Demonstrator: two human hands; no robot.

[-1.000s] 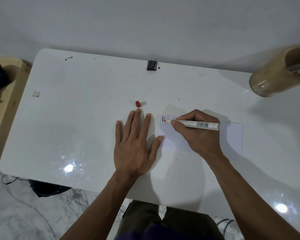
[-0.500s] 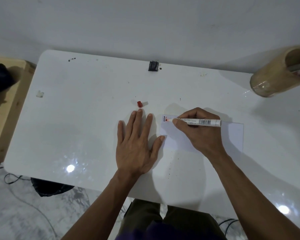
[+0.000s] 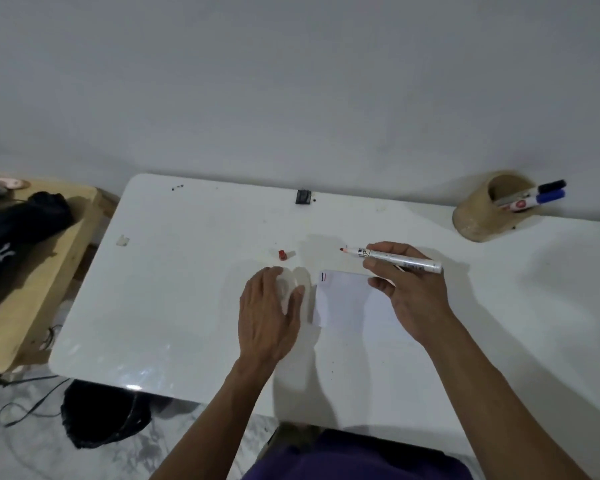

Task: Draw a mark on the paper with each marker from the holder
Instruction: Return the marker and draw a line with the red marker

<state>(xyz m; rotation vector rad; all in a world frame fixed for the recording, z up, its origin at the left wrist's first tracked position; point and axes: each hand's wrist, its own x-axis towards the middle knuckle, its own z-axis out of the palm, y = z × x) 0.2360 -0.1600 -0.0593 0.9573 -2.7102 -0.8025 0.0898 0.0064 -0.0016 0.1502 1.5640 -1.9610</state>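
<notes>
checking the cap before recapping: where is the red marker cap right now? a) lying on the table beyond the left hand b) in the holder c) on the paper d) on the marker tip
a: the red cap lies on the table, just beyond the left hand, while the marker in the right hand shows a bare tip.

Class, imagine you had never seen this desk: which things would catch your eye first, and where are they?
First, the right hand holding an uncapped red marker above the paper, which bears short marks at its top-left corner. Next, the red cap lying loose beyond the left hand, and the holder at far right.
</notes>
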